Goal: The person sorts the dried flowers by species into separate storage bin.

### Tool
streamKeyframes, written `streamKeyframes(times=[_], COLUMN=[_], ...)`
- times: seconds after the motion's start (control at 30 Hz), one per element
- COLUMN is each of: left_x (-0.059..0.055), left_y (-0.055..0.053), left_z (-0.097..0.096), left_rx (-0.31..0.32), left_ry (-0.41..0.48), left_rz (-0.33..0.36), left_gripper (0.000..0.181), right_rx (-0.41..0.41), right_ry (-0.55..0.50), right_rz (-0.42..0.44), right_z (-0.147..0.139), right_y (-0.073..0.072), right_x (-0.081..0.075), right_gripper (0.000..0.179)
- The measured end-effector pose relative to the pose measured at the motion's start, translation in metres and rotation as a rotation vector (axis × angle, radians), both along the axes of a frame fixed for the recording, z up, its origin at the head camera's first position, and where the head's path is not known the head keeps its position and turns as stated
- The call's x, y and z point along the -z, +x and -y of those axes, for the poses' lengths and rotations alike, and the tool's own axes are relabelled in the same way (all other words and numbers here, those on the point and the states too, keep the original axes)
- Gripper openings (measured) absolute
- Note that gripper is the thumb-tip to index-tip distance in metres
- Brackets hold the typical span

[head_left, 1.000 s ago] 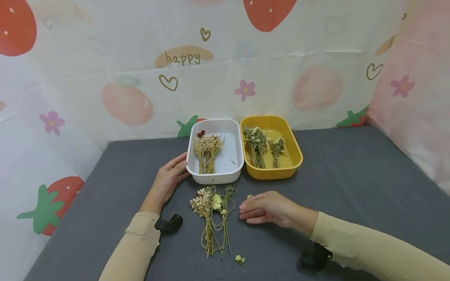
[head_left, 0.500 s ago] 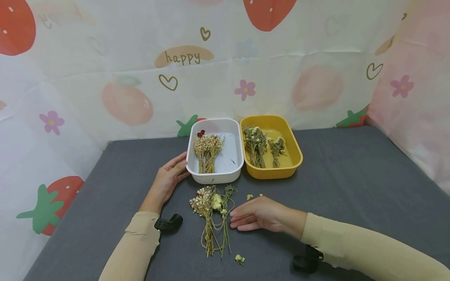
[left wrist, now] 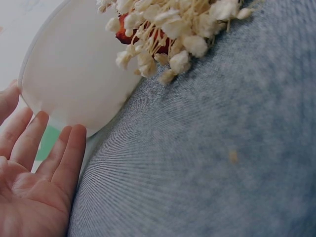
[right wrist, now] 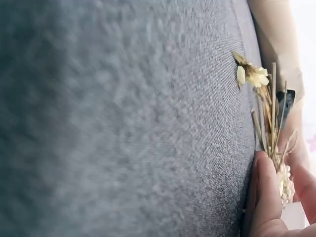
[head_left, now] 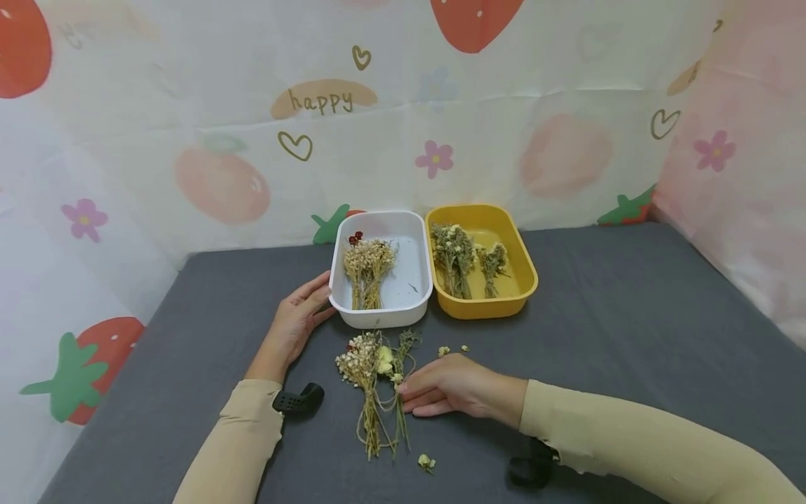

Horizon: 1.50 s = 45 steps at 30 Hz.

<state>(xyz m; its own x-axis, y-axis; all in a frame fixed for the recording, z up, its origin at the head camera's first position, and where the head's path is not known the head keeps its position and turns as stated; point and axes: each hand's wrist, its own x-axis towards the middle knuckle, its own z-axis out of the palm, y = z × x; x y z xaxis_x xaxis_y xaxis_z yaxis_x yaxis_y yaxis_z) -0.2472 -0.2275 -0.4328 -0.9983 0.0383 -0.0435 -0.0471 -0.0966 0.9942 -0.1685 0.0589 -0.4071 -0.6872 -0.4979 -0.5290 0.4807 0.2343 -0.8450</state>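
My left hand (head_left: 288, 330) rests its straight fingers against the left wall of a white tray (head_left: 384, 319); in the left wrist view these fingers (left wrist: 71, 153) lie spread at its side. In front of the tray lies a bunch of dried white flowers (head_left: 360, 360) with a few red bits and a loop of twine. A pale yellow bloom (head_left: 385, 360) and a thin green dried sprig (head_left: 405, 343) lie beside it. My right hand (head_left: 456, 385) has its fingertips at the sprig's stems. In the right wrist view, thumb and fingers (right wrist: 267, 185) stand apart, with stems (right wrist: 273, 118) beyond them.
Beige dried bunches (head_left: 368, 262) and a red bloom (head_left: 355, 238) lie in the white tray. The yellow tray (head_left: 485, 308) next to it holds a large greenish bunch (head_left: 455, 252) and a smaller one (head_left: 493, 262). A loose flower head (head_left: 426, 462) and small crumbs (head_left: 443, 351) lie on the cloth.
My right hand has moved left across the cloth to the green sprig's stems, uncovering the crumbs behind it. The left hand stays at the white tray. The head view has shifted slightly.
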Motion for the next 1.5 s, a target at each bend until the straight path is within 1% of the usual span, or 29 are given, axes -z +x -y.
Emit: streamKeyframes(times=[0.23,0.33,0.43,0.5,0.67,0.77,1.17,1.5], left_x=[-0.002,-0.001,-0.001,-0.001,-0.001,-0.001,0.001,-0.001], left_y=[0.001,0.0,-0.001,-0.002,-0.002,-0.002,-0.003,0.0], left_z=[0.001,0.001,0.001,0.001,0.002,0.001,0.0,0.002], left_rx=[0.004,-0.001,-0.004,-0.007,-0.006,-0.003,0.007,0.003], left_ry=[-0.001,-0.003,-0.006,-0.006,-0.003,0.006,0.015,0.012], left_rz=[-0.004,-0.003,0.001,0.003,0.003,0.002,-0.006,-0.01], left_gripper=[0.056,0.056,0.057,0.056,0.057,0.056,0.056,0.058], right_rx=[0.019,0.035,0.057,0.077,0.125,0.138,0.176,0.147], right_ry=[0.032,0.034,0.036,0.038,0.041,0.046,0.022,-0.037], right_rz=[-0.016,-0.026,-0.036,-0.039,-0.045,-0.045,-0.033,-0.056], right_z=[0.008,0.01,0.011,0.012,0.014,0.013,-0.012,-0.032], right_y=[-0.002,-0.003,-0.003,-0.003,-0.002,-0.002,0.007,0.011], right_x=[0.002,0.001,0.001,0.001,0.003,0.004,-0.002,-0.013], right_gripper=[0.024,0.018,0.018,0.022,0.04,0.044,0.044,0.046])
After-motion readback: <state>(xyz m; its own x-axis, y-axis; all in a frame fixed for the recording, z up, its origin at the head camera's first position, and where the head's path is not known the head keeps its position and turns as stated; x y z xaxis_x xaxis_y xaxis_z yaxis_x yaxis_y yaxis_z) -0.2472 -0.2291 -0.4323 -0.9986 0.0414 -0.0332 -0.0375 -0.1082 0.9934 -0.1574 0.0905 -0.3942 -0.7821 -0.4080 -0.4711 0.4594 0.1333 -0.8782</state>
